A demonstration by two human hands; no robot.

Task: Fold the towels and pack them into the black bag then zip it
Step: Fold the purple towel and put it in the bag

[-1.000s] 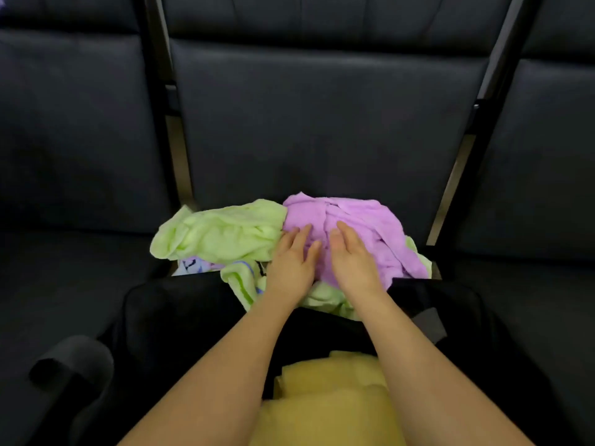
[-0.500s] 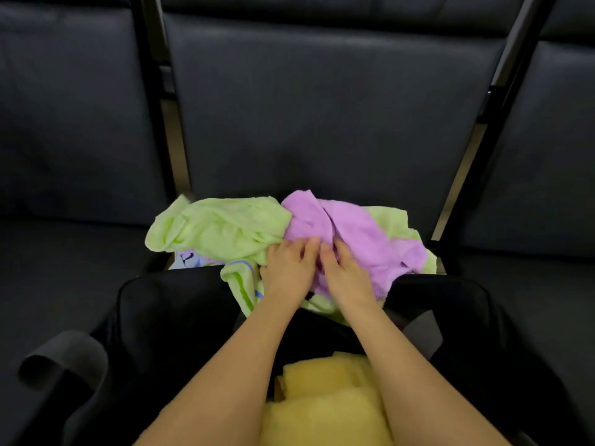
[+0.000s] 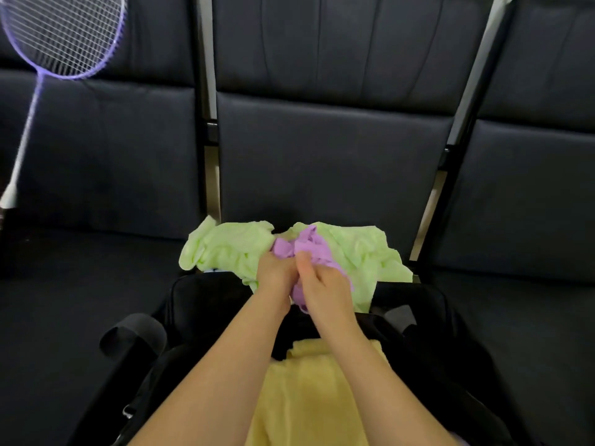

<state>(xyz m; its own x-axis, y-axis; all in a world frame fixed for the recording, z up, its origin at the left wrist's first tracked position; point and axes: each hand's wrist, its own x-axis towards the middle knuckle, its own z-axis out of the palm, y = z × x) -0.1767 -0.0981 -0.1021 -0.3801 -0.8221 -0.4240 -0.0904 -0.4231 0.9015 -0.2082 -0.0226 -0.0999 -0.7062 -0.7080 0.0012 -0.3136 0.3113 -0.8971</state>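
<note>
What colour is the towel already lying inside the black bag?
Yellow towel, clearest in the head view.

single head view, looking forward-down, close over hands (image 3: pixel 299 278), facing seat backs (image 3: pixel 328 162).

1. I sat facing a row of dark padded seats (image 3: pixel 328 162) joined by metal frame posts (image 3: pixel 211 175), like spectator or waiting-area seating.
2. A purple badminton racket (image 3: pixel 61 33) leaned on the left seat, suggesting a sports hall.
3. My black bag (image 3: pixel 206 300) sat open before me.
</note>
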